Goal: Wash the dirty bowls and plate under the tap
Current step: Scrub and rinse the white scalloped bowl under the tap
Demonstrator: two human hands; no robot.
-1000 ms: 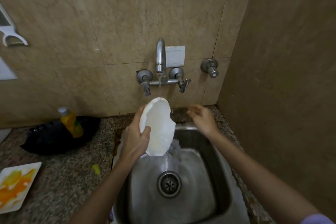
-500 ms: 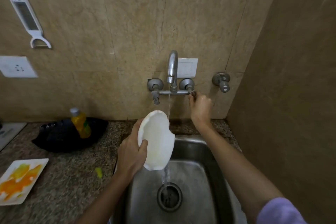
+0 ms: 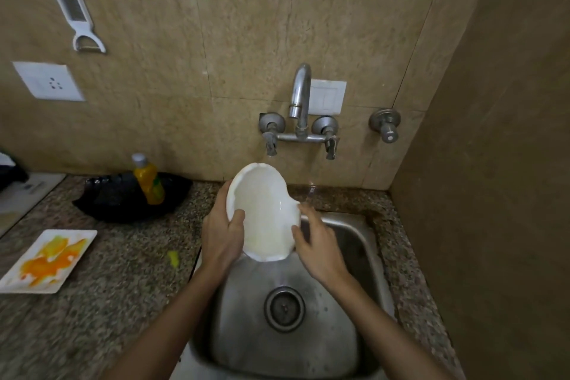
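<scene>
Bowl (image 3: 265, 213) held over sink (image 3: 364, 244), below tap (image 3: 300, 102) | left hand (image 3: 220, 236), right hand (image 3: 319, 245) flank it | plate (image 3: 46, 259), bottle (image 3: 148, 179) on bench (image 3: 123, 287), left of sink

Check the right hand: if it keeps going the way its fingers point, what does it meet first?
The right hand points up and left, its fingertips already at the rim of the white bowl gripped by the left hand over the sink. It would meet the bowl first, though depth is unclear.
</scene>
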